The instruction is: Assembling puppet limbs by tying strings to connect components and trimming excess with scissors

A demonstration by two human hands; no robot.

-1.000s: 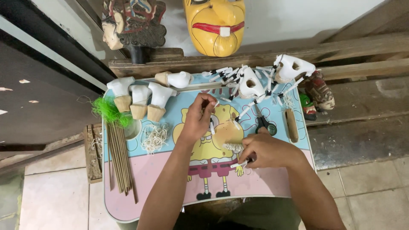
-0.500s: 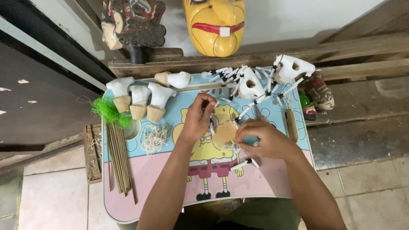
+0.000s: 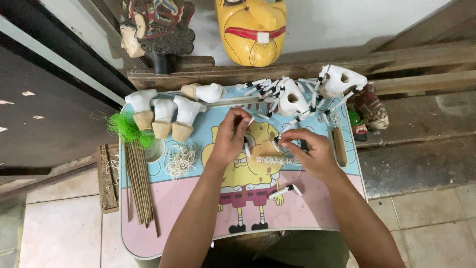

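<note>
My left hand [image 3: 231, 137] pinches a small white stick piece with black ends [image 3: 246, 147] over the middle of a small cartoon-printed table [image 3: 193, 208]. My right hand [image 3: 308, 150] sits just to the right, its fingertips closed on another small white-and-black piece [image 3: 276, 140], close to the left hand's piece. Below both hands lies a short bundle wrapped in pale string [image 3: 271, 160]. A loose white-and-black stick [image 3: 285, 191] rests nearer to me on the table.
Three white-and-tan carved puppet heads [image 3: 163, 116] stand at the table's back left, with green fibre [image 3: 128, 130], thin wooden sticks [image 3: 139, 183] and a tangle of string [image 3: 180, 161]. White puppet parts [image 3: 317, 89] crowd the back right. A yellow mask [image 3: 253, 30] and a painted mask [image 3: 153, 27] hang behind.
My right hand has lifted from the table's front right and moved up and left to meet the left hand. The left hand has stayed nearly still.
</note>
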